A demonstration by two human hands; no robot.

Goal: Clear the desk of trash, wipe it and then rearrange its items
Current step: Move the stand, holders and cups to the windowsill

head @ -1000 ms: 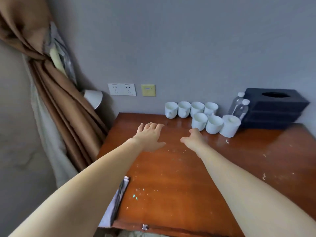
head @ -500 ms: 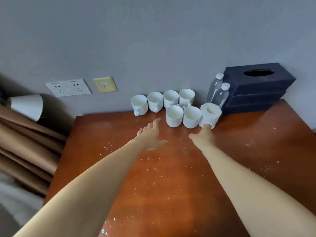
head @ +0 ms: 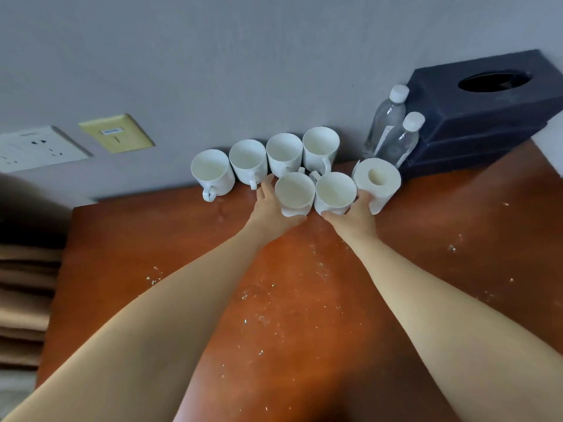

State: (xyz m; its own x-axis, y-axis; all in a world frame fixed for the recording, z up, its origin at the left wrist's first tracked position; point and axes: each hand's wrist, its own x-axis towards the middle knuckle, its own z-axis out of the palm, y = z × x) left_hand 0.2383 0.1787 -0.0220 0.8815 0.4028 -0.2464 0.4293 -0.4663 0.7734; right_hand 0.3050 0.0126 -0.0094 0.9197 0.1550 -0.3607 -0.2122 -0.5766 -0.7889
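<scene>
Now the left cup (head: 295, 191) sits within left fingers (head: 268, 185) (right cup (head: 335, 191), right fingers (head: 364, 197)).

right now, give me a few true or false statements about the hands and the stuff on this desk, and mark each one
1. The left hand holds the front left mug. True.
2. The right hand holds the toilet roll. False: it holds the front right mug; the roll stands just right of that mug.
3. Two water bottles stand beside the dark tissue box. True.
4. The desk is wiped clean. False: small scraps dot it.
5. The back row has three mugs. False: four mugs stand along the wall.
</scene>
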